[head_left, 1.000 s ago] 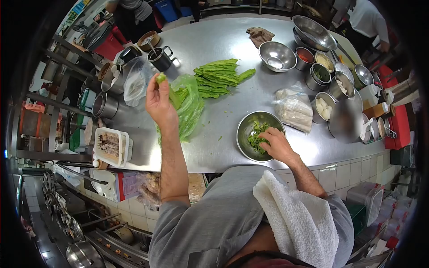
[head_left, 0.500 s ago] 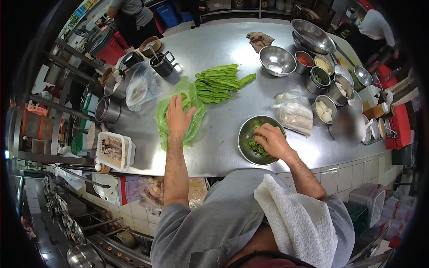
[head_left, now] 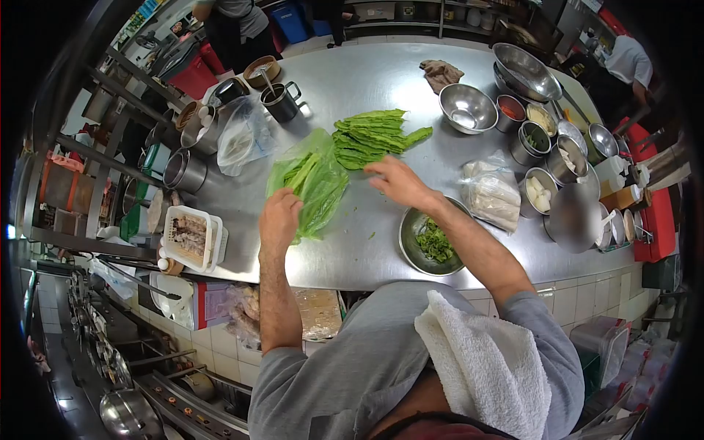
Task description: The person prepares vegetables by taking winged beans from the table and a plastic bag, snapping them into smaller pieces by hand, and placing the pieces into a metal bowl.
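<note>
My left hand (head_left: 281,214) is at the lower left edge of the green plastic bag (head_left: 323,192), its fingers curled together; what they grip, if anything, is hidden. Long green pods (head_left: 304,170) show through the bag. My right hand (head_left: 397,180) is over the table between the bag and the steel bowl, fingers apart with nothing between them. Just beyond it lies a pile of ridged green pods (head_left: 374,136). Chopped greens (head_left: 435,242) sit in the steel bowl (head_left: 408,246), which my right forearm partly crosses.
On the steel table (head_left: 352,73) stand a black mug (head_left: 280,105), a clear bag (head_left: 242,138), a white basket (head_left: 192,238), an empty bowl (head_left: 468,108), a bag of pale food (head_left: 490,194) and several ingredient pots. Two people are beyond the table.
My right hand has left the bowl and moved up and left toward the green bag. My left hand has moved down to the bag's near edge, its spread fingers now curled.
</note>
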A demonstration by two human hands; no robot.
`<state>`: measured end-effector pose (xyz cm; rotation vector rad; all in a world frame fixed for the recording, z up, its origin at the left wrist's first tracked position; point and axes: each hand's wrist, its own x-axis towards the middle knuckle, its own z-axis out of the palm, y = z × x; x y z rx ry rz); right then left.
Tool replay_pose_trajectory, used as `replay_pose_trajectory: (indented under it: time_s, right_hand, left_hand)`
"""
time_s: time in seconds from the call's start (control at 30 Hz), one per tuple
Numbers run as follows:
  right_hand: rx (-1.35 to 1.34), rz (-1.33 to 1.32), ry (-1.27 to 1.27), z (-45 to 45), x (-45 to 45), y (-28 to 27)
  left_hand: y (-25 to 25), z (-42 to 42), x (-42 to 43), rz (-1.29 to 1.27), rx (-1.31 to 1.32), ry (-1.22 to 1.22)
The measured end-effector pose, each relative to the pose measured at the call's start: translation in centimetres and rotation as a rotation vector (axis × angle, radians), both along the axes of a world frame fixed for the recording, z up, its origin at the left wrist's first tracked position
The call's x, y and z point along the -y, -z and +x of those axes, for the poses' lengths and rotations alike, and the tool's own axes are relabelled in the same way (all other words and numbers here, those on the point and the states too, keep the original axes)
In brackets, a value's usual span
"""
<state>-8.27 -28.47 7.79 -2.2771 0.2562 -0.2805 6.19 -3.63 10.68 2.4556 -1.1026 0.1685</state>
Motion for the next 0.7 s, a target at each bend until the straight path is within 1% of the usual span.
replay_pose_trajectory:
  time_s: [0.07,0.1,0.13,0.17,0.23,0.27,0.3,0.33,0.37,0.4,0.43,0.47,0.5,0.53,0.57,0.6,0.67,0.7]
  right_hand:
    - [0.024,0.005,0.003,3.0,-0.9,-0.5]
    - [0.095,0.036,0.058,4.5,-1.3,-0.2]
    - [0.165,0.068,0.113,5.8,-1.9,-0.2]
    - [0.167,0.069,0.110,6.8,-2.5,-0.1]
    - [0.170,0.061,0.224,8.6,-3.4,0.0]
    - [0.171,0.060,0.218,9.4,-3.2,0.1]
    - [0.061,0.077,0.159,10.4,-2.7,0.6]
    - [-0.048,0.092,0.100,11.3,-2.3,0.6]
    - [-0.047,0.090,0.093,12.2,-1.9,0.5]
    - [0.001,0.061,0.143,12.9,-1.6,0.3]
    - [0.048,0.033,0.196,13.3,-1.5,-0.4]
    - [0.183,0.053,0.227,13.8,-1.3,-1.1]
    - [0.182,0.054,0.232,13.4,-1.1,-2.2]
    - [0.235,0.123,0.151,13.1,-0.9,-3.3]
    - [0.288,0.190,0.067,12.9,-0.8,-4.2]
    - [0.287,0.189,0.067,12.5,-0.5,-4.1]
    - [0.339,0.187,0.206,11.5,0.8,-3.0]
    - [0.195,0.046,0.240,11.0,1.7,-1.5]
  left_hand:
    - [-1.0,-1.0,-0.2,-0.075,-0.091,0.210]
    - [-1.3,-1.6,-0.2,-0.075,-0.089,0.208]
    - [-1.6,-2.2,-0.1,-0.089,-0.133,0.269]
    - [-1.7,-2.9,-0.1,-0.102,-0.179,0.329]
    - [-1.9,-3.6,-0.2,-0.144,-0.194,0.314]
    - [-1.9,-3.7,-0.3,-0.096,-0.240,0.294]
    - [-1.8,-3.7,-0.4,-0.047,-0.288,0.275]
    - [-1.7,-3.5,-0.6,-0.049,-0.288,0.269]
    - [-1.5,-3.1,-0.8,0.036,-0.249,0.187]
    - [-1.3,-2.7,-1.2,0.122,-0.211,0.104]
    - [-0.7,-2.0,-1.8,0.123,-0.212,0.101]
    - [0.0,-1.0,-2.6,0.141,-0.127,0.000]
    - [0.3,-0.1,-3.3,0.158,-0.042,-0.097]
    - [-0.2,0.4,-3.7,0.141,0.016,-0.151]
    - [-0.5,0.4,-3.7,0.140,0.016,-0.148]
    - [-1.6,0.1,-3.7,0.101,-0.009,-0.157]
    - [-1.8,-0.1,-3.7,0.057,-0.033,-0.173]
    - [-1.1,-0.1,-3.5,0.036,-0.129,-0.113]
